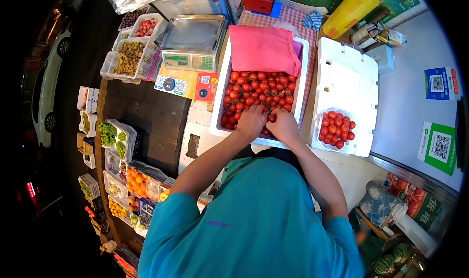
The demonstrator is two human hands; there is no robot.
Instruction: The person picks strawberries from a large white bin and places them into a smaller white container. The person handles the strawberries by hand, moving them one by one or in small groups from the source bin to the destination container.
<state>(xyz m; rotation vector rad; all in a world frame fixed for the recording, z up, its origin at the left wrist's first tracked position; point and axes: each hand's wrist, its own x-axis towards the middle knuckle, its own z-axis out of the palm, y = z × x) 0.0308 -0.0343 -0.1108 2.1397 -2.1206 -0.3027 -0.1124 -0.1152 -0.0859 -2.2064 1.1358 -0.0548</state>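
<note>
A white foam box [215, 113] full of loose red cherry tomatoes [261, 85] stands right in front of me. Both my hands reach into its near part. My left hand [251, 122] is curled down over the tomatoes, its fingertips and whatever they hold hidden. Close beside it, my right hand [283, 124] has bent fingers that touch a darker cherry tomato [271, 117] between the two hands. A pink cloth or sheet [264, 48] covers the far part of the box. To the right, a clear tub of cherry tomatoes [336, 129] rests on a white foam lid [348, 77].
A weighing scale [190, 58] with a metal tray stands at the back left. Baskets of fruit [128, 58] and trays of oranges [137, 181] line the left side. A yellow roll [352, 11] and red device [260, 0] are at the back. A pale counter [408, 112] lies right.
</note>
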